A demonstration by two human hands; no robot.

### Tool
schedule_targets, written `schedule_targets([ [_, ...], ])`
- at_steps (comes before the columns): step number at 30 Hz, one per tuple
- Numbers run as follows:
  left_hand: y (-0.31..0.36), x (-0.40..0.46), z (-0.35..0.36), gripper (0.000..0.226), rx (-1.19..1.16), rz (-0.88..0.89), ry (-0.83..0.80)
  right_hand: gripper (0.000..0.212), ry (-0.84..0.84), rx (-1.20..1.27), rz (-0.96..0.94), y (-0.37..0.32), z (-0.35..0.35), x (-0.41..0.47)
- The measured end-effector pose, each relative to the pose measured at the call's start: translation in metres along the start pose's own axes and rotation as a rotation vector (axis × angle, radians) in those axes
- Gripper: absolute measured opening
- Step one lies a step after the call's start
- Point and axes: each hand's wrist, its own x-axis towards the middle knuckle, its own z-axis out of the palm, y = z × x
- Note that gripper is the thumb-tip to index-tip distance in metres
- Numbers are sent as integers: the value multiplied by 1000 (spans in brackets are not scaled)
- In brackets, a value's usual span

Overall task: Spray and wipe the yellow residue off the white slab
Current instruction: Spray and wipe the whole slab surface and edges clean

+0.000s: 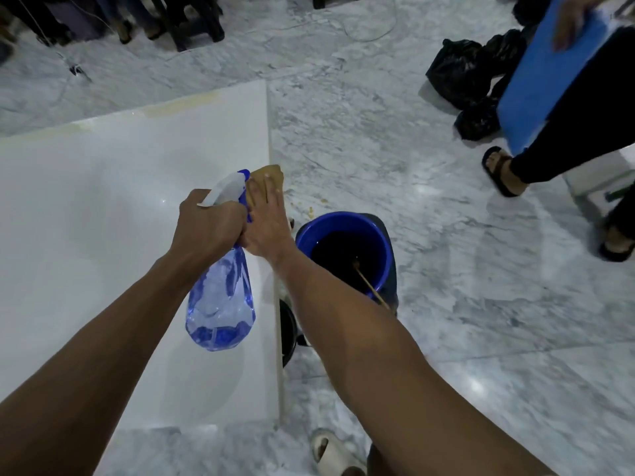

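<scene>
My left hand (209,223) gripped the clear blue plastic spray bottle (221,297) for spraying — my right hand (264,221) pressed the yellowish-brown cloth (266,175) flat on the glossy white slab (103,207), ready to wipe.

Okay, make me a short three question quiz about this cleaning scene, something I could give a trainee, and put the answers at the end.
1. True or false: the left hand grips the spray bottle by its trigger head.
2. What lies under the straight fingers of the right hand?
A. a blue sponge
B. a yellowish-brown cloth
C. a brush
3. Where on the white slab does yellow residue still show?

Key
1. True.
2. B.
3. Along the far edge, well beyond both hands. The blue bucket stands on the marble floor off the slab's right edge.
</scene>
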Motion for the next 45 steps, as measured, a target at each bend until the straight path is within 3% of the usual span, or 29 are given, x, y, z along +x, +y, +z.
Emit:
schedule_targets([
  [7, -38, -63, 0, 30, 1, -30, 4, 69, 12, 177, 17, -24, -20, -85],
  [10, -47, -83, 5, 39, -14, -51, -12, 77, 24, 117, 2, -31, -21, -109],
  [13, -51, -98, 2, 46, -45, -103, 10, 71, -17, 119, 20, -37, -8, -124],
  [19, -54, -133, -1, 8, -44, -130, 92, 50, 2, 113, 18, -49, 0, -160],
  [26, -68, -182, -4, 14, -85, -175, 136, 47, 76, 192, -50, -57, 5, -211],
  [38, -96, -267, 6, 5, -140, -190, 154, 48, 3, 275, -33, -82, 3, -306],
  [42, -109, -296, 5, 35, -161, -196, 160, 47, -8, 289, -40, -90, 8, -336],
  [45, -120, -314, 5, 39, -155, -185, 167, 45, -5, 339, -48, -92, 6, -347],
])
